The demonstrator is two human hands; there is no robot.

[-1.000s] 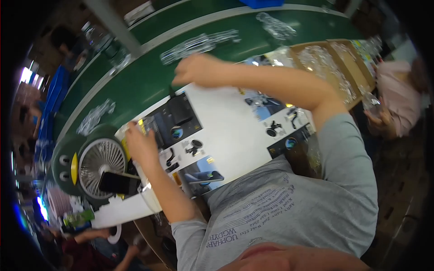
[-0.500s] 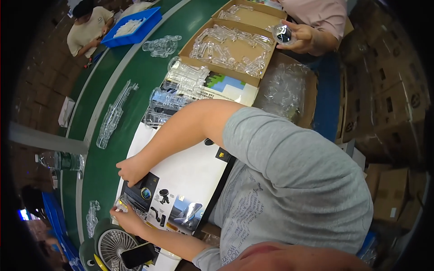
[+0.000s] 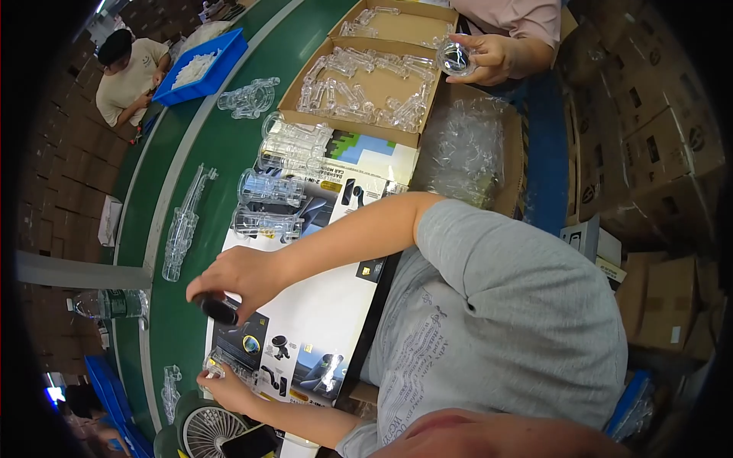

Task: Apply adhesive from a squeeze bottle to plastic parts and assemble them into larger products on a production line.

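My right hand (image 3: 240, 278) is closed on a black round disc (image 3: 220, 308), held above the table edge, fingers on its rim. Below it, my left hand (image 3: 231, 391) pinches a clear plastic part (image 3: 219, 366), which lies over the dark printed area of a white cardboard sheet (image 3: 321, 286); my fingers hide some of it. Several clear plastic assemblies with round ends (image 3: 269, 188) lie in a row on the sheet beyond my right forearm. Another long clear piece (image 3: 182, 237) rests on the green table.
Cardboard trays (image 3: 359, 88) of clear parts stand at the far end, where a co-worker's hand (image 3: 489, 59) holds a clear round piece with a black disc. A box of plastic bags (image 3: 466, 145) is beside them. Near my left hand are a fan (image 3: 210, 431) and a phone (image 3: 250, 443).
My right hand has turned and lifted, and a black disc now shows in its fingers. My left hand stays at the clear part. The whole view has shifted slightly.
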